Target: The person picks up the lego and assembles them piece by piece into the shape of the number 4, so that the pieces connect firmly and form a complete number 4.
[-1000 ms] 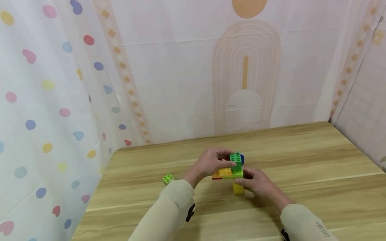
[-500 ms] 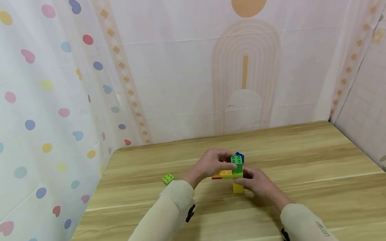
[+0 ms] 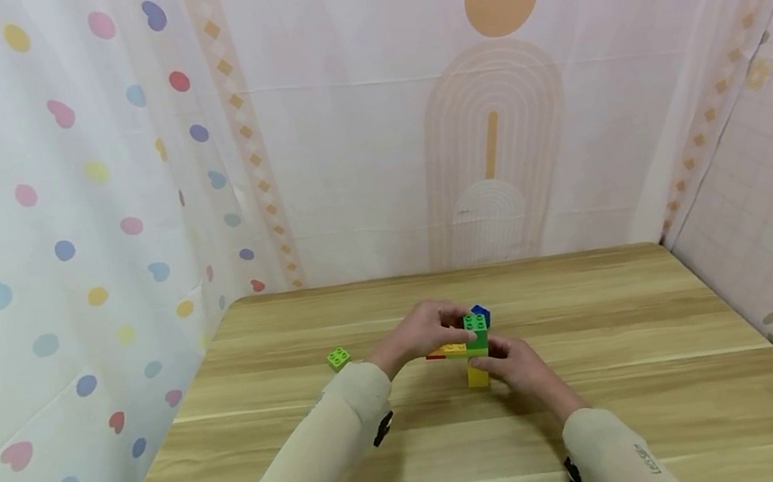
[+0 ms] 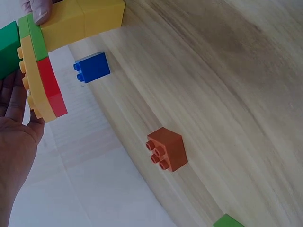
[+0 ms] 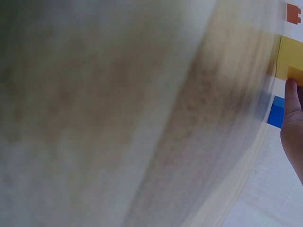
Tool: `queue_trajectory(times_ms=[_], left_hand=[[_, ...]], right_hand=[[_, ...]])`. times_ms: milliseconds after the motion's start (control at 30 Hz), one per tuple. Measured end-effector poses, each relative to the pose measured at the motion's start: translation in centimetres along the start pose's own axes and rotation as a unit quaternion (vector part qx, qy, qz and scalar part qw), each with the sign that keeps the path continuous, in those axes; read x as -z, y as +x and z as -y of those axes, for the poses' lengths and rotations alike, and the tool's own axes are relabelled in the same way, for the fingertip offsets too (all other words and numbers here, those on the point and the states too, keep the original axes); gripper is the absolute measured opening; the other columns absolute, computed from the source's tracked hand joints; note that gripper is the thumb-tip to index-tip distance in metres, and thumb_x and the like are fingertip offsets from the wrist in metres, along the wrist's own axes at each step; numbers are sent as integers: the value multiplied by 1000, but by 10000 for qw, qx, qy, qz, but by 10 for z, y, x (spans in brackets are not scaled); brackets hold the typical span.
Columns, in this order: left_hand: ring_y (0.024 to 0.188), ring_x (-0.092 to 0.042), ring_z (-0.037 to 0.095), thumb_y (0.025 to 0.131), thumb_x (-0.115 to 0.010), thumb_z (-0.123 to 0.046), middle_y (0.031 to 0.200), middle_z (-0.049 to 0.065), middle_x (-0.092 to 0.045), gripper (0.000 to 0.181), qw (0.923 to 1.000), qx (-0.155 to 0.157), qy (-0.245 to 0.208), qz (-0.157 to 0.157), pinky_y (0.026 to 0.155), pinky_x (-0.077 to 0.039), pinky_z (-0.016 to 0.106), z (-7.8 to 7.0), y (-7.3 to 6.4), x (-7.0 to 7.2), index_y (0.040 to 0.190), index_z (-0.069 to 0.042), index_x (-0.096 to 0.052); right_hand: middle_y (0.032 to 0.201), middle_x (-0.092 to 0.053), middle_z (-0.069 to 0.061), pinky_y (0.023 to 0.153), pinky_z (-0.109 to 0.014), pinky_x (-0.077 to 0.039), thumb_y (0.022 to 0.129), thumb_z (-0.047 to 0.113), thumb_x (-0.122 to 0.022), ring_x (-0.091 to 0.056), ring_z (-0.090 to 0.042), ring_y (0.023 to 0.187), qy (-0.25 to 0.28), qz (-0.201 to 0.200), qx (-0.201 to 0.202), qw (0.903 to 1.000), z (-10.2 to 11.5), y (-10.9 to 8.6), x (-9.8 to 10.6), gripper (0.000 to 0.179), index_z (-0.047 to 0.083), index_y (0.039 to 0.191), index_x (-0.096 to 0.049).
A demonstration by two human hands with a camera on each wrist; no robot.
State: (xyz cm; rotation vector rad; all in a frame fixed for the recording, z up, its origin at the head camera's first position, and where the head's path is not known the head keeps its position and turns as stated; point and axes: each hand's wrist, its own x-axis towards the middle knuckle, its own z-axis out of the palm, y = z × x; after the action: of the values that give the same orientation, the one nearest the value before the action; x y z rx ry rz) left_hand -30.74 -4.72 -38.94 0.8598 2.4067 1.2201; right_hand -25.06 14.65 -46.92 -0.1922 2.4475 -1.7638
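Observation:
My left hand pinches a dark green toy brick at the top of a small block structure. Directly under that brick sits a light green piece, its studs covered. Stacked yellow bricks form the column below. A yellow-orange studded piece with a red brick beneath it juts out to the left, partly behind the left hand. My right hand grips the column near its top, thumb on the near side, as the right wrist view also shows on the yellow brick.
A blue brick stands on the wooden table behind the structure. The left wrist view shows an orange-brown brick farther left, hidden in the head view. A light green brick lies left of the left forearm.
My left hand has lowered the dark green brick slightly, covering the light green piece's studs that showed earlier. My right hand has kept its place on the column.

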Motion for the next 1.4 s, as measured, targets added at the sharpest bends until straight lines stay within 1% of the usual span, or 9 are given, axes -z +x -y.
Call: queue_trajectory(times_ms=[267,400,500,633,700,967,1133,1300,1400], left_hand=[[88,-61,12,91,-75,-22,97,-6,-68,31,9999,-87,112,65,78,-51,27,-2,1,0,120,-13,-71],[91,-60,13,91,-75,-25,98,-7,-68,31,9996,-181,204,21,79,-50,29,-2,2,-1,119,-14,-72],[94,-59,12,90,-75,-26,100,-8,-68,30,9994,-239,239,-43,83,-49,29,0,1,-2,118,-15,-73],[94,-57,12,91,-74,-25,100,-7,-67,26,9988,-381,277,-132,84,-48,29,4,0,-5,116,-16,-73],[93,-57,13,92,-73,-24,99,-6,-66,25,9984,-466,282,-142,83,-49,30,5,-2,-6,116,-15,-72],[93,-54,12,93,-72,-26,98,-11,-65,19,9952,-660,709,-133,80,-47,28,6,0,-10,111,-19,-72],[93,-54,13,93,-72,-27,97,-10,-64,18,9940,-711,823,-144,79,-47,28,8,0,-11,109,-19,-72],[94,-54,13,93,-72,-26,97,-11,-64,14,9927,-760,913,-182,81,-47,28,7,-1,-10,106,-20,-72],[95,-54,12,93,-72,-27,97,-11,-64,14,9928,-736,925,-197,82,-47,28,5,-3,-8,106,-21,-72]], right_hand=[[129,-63,-6,99,-46,-47,97,30,-66,-58,-23,116,116,25,-18,9999,2,-3,-1,40,15,134,-62],[128,-64,-6,98,-46,-47,96,32,-67,-59,-23,115,56,-63,-66,9999,2,-3,0,41,15,134,-63],[127,-64,-6,97,-45,-48,96,30,-67,-60,-22,114,47,-50,-62,10000,1,-2,0,39,14,132,-64],[126,-64,-7,97,-45,-48,97,28,-67,-60,-23,112,67,-29,-30,10000,0,-1,-1,36,14,130,-65],[126,-65,-6,96,-45,-48,96,28,-67,-60,-22,112,51,-47,-45,10000,0,-1,-2,35,15,129,-66],[124,-65,-6,95,-45,-49,96,29,-67,-60,-21,109,45,-94,-91,9999,0,-5,-3,36,14,129,-66],[122,-66,-5,92,-44,-50,95,29,-68,-61,-20,106,-6,-96,-85,9999,1,-4,-3,36,13,128,-66],[124,-65,-6,94,-45,-49,95,30,-68,-60,-21,109,-37,-71,-99,9999,1,-3,-4,38,14,129,-66],[124,-65,-6,94,-46,-49,95,31,-68,-60,-22,110,-141,-81,-70,9998,2,-2,-3,38,15,130,-65]])
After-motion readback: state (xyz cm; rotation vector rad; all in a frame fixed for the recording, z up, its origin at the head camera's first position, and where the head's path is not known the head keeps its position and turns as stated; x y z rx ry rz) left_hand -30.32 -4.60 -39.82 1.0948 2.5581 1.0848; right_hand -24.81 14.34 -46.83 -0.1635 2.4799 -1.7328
